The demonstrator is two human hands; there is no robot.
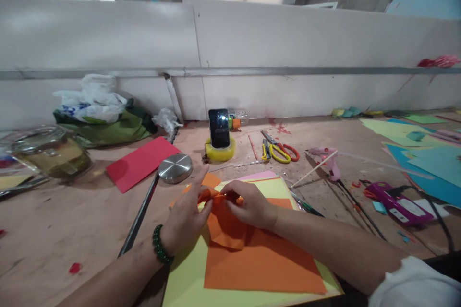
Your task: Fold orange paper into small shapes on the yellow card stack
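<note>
Between my two hands is a piece of folded orange paper (227, 228), its lower part hanging down towards me. My left hand (189, 218), with a green bead bracelet (160, 244) at the wrist, pinches its upper left edge; the index finger points up and away. My right hand (252, 204) is closed on the top edge just beside it, fingertips nearly meeting the left ones. Underneath lies a flat orange sheet (266, 268) on a stack of pale yellow paper (183, 283). Another orange piece (212, 180) shows behind my left fingers.
Beyond the papers stand a phone (219, 128) in a yellow tape roll (220, 153), scissors (283, 151) and a utility knife (265, 149). Glue guns, one pink (329, 160) and one purple (398, 206), lie right. Left are a round metal disc (175, 168), red paper (139, 163) and a glass jar (50, 153).
</note>
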